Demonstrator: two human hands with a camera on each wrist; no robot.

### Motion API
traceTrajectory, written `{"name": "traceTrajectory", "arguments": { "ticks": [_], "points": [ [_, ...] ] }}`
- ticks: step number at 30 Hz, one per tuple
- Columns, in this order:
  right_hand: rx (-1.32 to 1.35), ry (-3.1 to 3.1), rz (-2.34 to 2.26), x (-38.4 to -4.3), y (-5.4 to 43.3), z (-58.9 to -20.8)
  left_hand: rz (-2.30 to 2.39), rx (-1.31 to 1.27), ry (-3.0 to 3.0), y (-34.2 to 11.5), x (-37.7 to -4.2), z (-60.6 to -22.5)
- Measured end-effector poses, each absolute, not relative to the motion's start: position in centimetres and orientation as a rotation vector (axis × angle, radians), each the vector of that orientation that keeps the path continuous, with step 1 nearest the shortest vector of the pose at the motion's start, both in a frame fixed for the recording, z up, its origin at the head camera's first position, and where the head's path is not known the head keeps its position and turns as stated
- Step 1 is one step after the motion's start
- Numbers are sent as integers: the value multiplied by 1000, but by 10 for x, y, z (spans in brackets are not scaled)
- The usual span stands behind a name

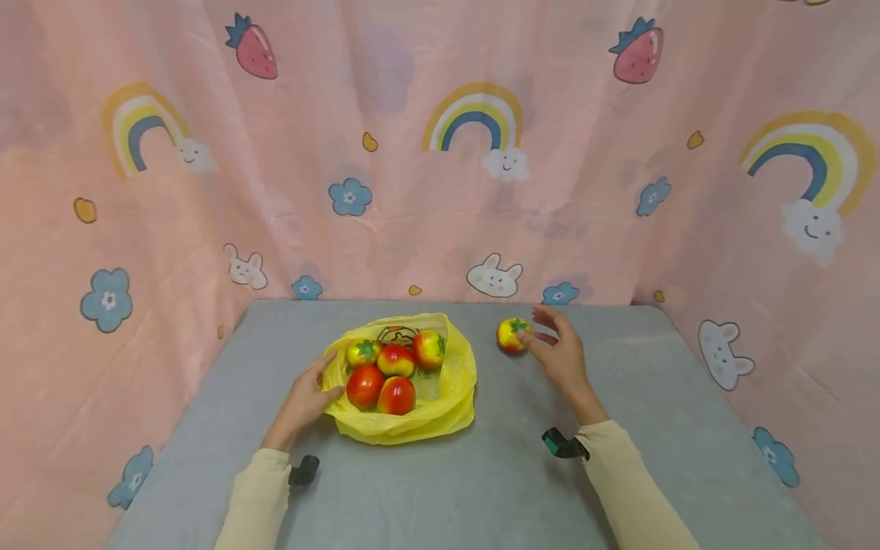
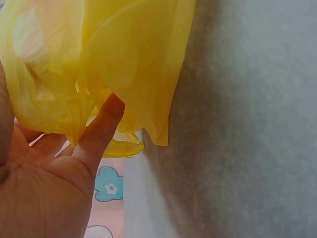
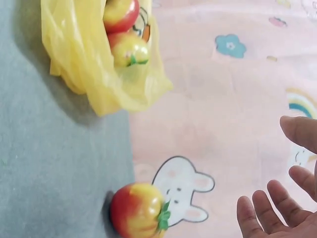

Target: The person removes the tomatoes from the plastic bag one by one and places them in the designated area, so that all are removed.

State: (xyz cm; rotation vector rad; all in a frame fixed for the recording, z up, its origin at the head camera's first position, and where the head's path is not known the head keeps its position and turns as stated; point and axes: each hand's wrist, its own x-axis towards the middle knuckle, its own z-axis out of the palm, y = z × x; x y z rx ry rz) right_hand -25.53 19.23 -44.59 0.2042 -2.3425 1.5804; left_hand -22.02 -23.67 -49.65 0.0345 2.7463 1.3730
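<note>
A yellow plastic bag (image 1: 459, 389) lies with its mouth spread wide, holding several red-and-yellow tomatoes (image 1: 396, 360), some with green leafy tops. My left hand (image 1: 305, 399) grips the bag's left side, the thumb on one face of the film and the other fingers partly hidden behind it. To the right of the bag, one more tomato (image 1: 509, 338) sits on the table. Beside it is my right hand (image 1: 562, 363), fingers spread and holding nothing. In the right wrist view, a gap shows between that tomato (image 3: 136, 210) and the fingertips (image 3: 246, 206).
Both hands work over a grey table (image 1: 426, 496). A pink curtain (image 1: 412, 229) printed with rainbows, rabbits and flowers hangs behind the table and along its sides. A dark strap device (image 1: 565, 443) is on the right wrist, another (image 1: 304, 470) on the left.
</note>
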Motion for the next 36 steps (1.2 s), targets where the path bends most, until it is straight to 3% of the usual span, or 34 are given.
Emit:
{"name": "traceTrajectory", "arguments": {
  "ticks": [8,18,36],
  "points": [
    [303,-2337,1537,-222,168,-405,1379,26,2735,-236,-221,-497],
    [356,-2317,1512,-235,165,-435,1380,25,2736,-236,-223,-498],
    [408,-2411,1590,-201,127,-404,1371,31,2742,-233,-227,-499]
  ]
}}
